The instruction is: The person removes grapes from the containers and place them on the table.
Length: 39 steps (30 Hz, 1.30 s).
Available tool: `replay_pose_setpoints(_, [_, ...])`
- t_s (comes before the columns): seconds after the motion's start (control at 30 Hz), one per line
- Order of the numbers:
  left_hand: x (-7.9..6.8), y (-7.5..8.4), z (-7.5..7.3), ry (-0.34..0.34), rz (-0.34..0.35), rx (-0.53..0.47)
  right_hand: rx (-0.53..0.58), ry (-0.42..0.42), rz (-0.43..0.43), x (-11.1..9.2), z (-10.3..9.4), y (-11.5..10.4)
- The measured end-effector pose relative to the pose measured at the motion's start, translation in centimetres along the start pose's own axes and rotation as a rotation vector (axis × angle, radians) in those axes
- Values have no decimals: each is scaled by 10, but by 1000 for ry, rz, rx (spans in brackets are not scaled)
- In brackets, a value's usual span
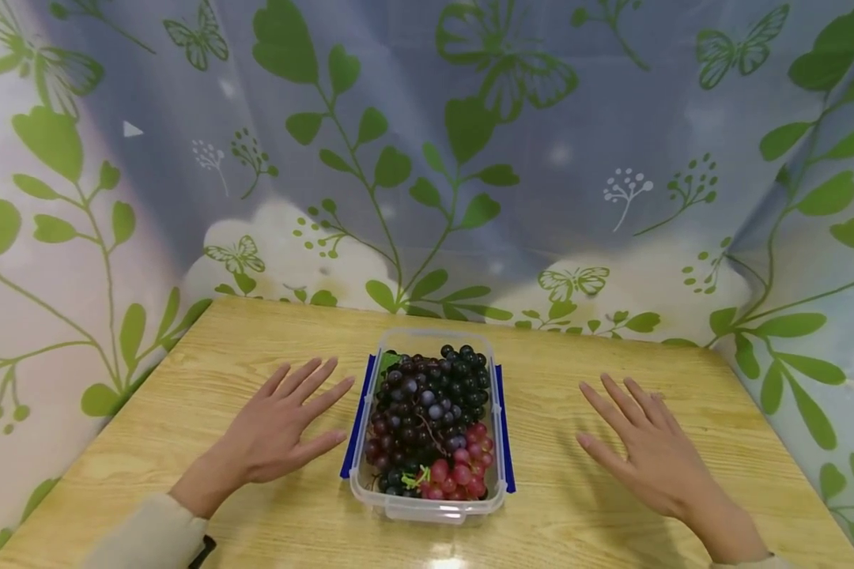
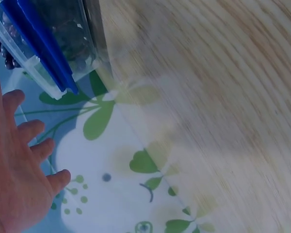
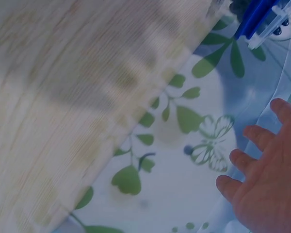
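A clear plastic food container (image 1: 441,510) with blue side clips (image 1: 359,419) stands on the table, uncovered. Inside it lie dark grapes (image 1: 427,395) and, at the near right corner, a bunch of red grapes (image 1: 462,470). To the left of the container, my left hand (image 1: 277,431) is spread palm down, its fingertips close to the blue clip and holding nothing. My right hand (image 1: 640,450) hovers farther off on the right side, fingers straight and apart, also holding nothing. Each wrist view catches a container side, with the blue clip (image 2: 39,43) plain in the left one.
The wood-grain table (image 1: 555,379) ends at a curtain (image 1: 413,197) printed with green leaves and butterflies, which closes off the back and both sides. A dark band (image 1: 202,551) shows at the left sleeve (image 1: 149,533).
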<state>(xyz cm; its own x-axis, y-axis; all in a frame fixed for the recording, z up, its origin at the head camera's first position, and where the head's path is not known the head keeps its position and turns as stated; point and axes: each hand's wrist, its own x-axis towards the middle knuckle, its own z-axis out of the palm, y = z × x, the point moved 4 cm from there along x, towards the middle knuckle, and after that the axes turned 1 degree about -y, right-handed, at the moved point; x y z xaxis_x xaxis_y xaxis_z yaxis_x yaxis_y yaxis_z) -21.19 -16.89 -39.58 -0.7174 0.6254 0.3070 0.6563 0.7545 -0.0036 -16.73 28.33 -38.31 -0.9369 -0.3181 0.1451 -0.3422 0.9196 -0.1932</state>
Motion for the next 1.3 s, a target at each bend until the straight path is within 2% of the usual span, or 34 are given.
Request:
replay_pose_setpoints(0.17, [6, 6, 1, 15, 8, -4, -6, 0, -30, 6, 1, -15])
replay_pose_setpoints(0.4, [10, 12, 5, -29, 23, -9, -18, 0, -58, 13, 8, -29])
replay_pose_setpoints(0.9, [22, 15, 7, -28, 130, -12, -25, 53, -150, 23, 8, -54])
replay_pose_setpoints(1.1, [21, 16, 11, -57, 139, -49, -27, 52, -168, 26, 8, -59])
replay_pose_setpoints(1.3, [20, 15, 15, -47, 154, -79, -26, 59, -182, 28, 9, -62])
